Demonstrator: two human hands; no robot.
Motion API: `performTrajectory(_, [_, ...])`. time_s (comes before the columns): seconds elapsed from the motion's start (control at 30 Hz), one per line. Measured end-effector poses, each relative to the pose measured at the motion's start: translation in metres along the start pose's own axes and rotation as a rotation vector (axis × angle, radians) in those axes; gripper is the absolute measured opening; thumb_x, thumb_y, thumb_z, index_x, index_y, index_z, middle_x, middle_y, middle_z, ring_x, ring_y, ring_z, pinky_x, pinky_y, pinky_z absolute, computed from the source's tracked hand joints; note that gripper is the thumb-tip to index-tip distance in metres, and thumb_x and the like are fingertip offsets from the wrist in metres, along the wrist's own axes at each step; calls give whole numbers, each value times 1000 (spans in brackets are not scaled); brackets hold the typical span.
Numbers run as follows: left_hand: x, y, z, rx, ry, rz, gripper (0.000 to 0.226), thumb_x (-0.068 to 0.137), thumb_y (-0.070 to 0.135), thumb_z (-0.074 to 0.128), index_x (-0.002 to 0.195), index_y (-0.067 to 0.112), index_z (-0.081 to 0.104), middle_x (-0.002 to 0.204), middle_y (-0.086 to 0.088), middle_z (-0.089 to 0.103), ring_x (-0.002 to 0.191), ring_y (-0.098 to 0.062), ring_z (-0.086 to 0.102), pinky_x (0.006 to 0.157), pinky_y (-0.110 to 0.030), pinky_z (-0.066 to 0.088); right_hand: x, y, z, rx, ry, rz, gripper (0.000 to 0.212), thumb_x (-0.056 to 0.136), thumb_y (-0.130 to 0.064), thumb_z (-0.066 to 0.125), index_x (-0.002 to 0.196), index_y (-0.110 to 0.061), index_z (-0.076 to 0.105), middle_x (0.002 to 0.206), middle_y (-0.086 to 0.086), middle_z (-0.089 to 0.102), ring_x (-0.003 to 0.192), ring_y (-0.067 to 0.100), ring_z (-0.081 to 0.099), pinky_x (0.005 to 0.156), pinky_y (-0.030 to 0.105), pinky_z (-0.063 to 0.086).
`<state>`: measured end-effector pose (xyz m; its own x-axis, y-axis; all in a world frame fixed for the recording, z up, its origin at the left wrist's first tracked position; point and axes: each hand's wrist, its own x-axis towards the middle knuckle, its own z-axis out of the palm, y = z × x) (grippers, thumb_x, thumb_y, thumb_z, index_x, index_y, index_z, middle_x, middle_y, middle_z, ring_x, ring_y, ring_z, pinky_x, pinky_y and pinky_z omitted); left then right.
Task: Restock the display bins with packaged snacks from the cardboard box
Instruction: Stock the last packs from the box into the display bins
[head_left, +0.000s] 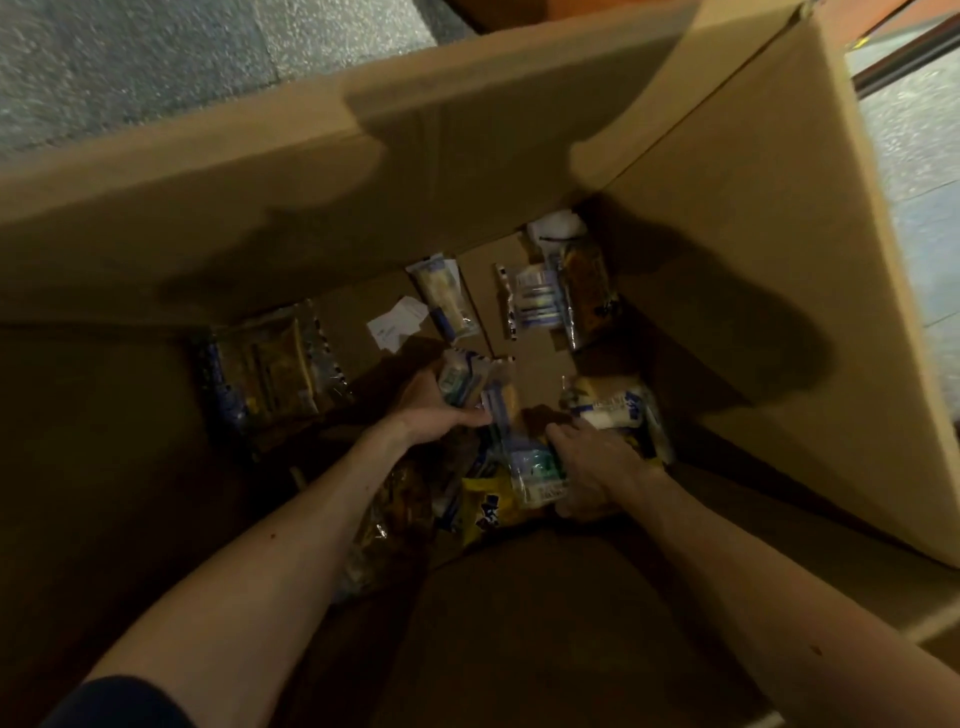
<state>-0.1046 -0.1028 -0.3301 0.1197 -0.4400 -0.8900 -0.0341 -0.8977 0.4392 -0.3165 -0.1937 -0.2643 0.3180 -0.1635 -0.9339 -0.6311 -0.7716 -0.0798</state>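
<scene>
I look down into a deep cardboard box with several clear-wrapped snack packs lying on its bottom. My left hand reaches in and grips a small bunch of wrapped snacks near the middle. My right hand curls around another pack with a green and white label, beside a pale wrapped bun. A yellow packet lies under my wrists. More packs lie apart: a dark one at the left, a long one and two more at the far side.
Tall box walls rise all round my arms, and the near part of the bottom is in deep shadow. A white paper slip lies on the box floor. Grey speckled floor shows beyond the far wall and at the right edge.
</scene>
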Motion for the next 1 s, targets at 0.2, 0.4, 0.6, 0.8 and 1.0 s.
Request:
performTrajectory(0.2, [-6,14,4,296,-99,-64,93,66,45,90,139,10,45,136,-5,50,126,-25,50,104,-40,45,-7,5,10,-79,-123,-26,144,55,-66,86,158,-28,-7,163,3,10,149,37,12,110,66,33])
performTrajectory(0.4, [2,4,8,321,-98,-23,71,66,37,92,124,14,58,122,-4,63,110,-22,61,99,-43,52,-14,13,11,88,-57,-30,110,82,-43,78,159,-30,1,164,6,11,147,38,19,113,57,30])
performTrajectory(0.6, [-12,11,-2,191,-11,-16,51,75,23,87,115,14,58,107,3,61,103,-16,58,91,-33,49,-22,28,-3,544,59,49,90,84,-37,77,156,-28,25,154,4,39,135,26,43,106,35,40])
performTrajectory(0.8, [-43,24,-37,13,22,74,63,72,21,88,127,17,56,108,8,62,107,-12,58,92,-31,44,-50,42,-20,1263,38,114,76,87,-17,74,151,-30,34,135,-2,48,101,14,58,72,29,56])
performTrajectory(1.0, [-101,49,-75,-141,22,104,64,66,22,89,122,18,60,112,-1,70,101,-16,70,92,-44,56,-85,35,-32,1739,29,14,45,91,-14,63,133,-26,52,127,9,65,117,29,63,99,51,52])
